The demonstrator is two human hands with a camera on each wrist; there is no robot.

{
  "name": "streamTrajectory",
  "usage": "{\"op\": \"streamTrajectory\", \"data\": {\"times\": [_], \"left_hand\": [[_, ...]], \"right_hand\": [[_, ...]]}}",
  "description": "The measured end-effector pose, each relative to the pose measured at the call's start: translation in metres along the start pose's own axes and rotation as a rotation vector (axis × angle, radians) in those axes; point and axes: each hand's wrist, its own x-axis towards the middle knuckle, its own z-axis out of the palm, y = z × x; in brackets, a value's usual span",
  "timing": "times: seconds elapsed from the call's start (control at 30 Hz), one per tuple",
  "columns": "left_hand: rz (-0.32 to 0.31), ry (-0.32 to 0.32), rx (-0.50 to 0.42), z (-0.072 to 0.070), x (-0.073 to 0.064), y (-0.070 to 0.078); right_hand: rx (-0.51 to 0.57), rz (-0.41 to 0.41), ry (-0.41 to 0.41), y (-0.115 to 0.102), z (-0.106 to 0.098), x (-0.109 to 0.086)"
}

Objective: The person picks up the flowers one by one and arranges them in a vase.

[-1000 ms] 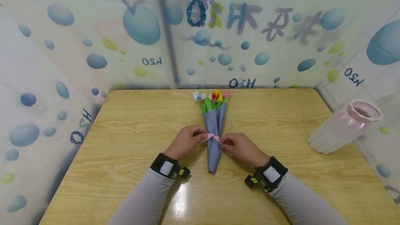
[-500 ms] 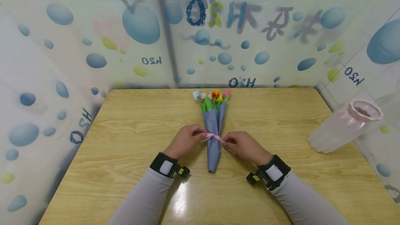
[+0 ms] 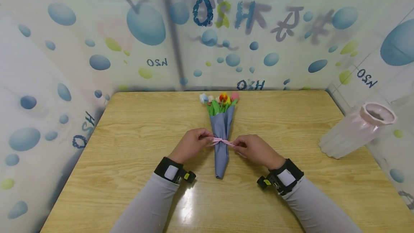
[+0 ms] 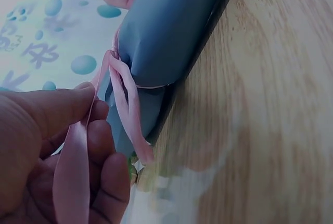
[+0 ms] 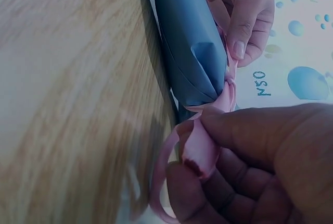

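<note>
A bouquet of colourful tulip-like flowers (image 3: 223,99) lies on the table, wrapped in blue-grey paper (image 3: 221,127). Around its narrow middle runs a pink ribbon (image 3: 221,140), crossed or knotted at the front. My left hand (image 3: 191,144) pinches one ribbon end between thumb and fingers, left of the bouquet; in the left wrist view that ribbon tail (image 4: 73,172) hangs across the fingers. To the right, my right hand (image 3: 258,150) pinches the other side of the ribbon. A frayed ribbon end (image 5: 200,153) shows between its thumb and finger in the right wrist view.
A pale pink ceramic vase (image 3: 352,132) stands near the right side of the wooden table (image 3: 145,118). A patterned curtain (image 3: 106,28) hangs behind the table's back edge and at its sides.
My right hand has drawn a little to the right, stretching the ribbon out from the knot. The left hand and the bouquet have hardly moved.
</note>
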Motion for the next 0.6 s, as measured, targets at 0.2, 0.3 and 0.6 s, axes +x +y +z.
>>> {"op": "streamTrajectory", "data": {"times": [0.2,0.3,0.6], "left_hand": [[-0.010,0.007,-0.010,-0.0009,0.0003,-0.0002],[-0.014,0.007,-0.007,-0.0009,0.0008,-0.0009],[-0.006,0.018,0.015,-0.0014,0.0016,-0.0038]], "right_hand": [[-0.003,0.024,-0.035,0.0019,-0.0032,0.0003],[-0.016,0.026,-0.044,0.0040,-0.0039,0.0005],[-0.027,0.028,-0.065,0.0074,-0.0065,-0.0012]]}}
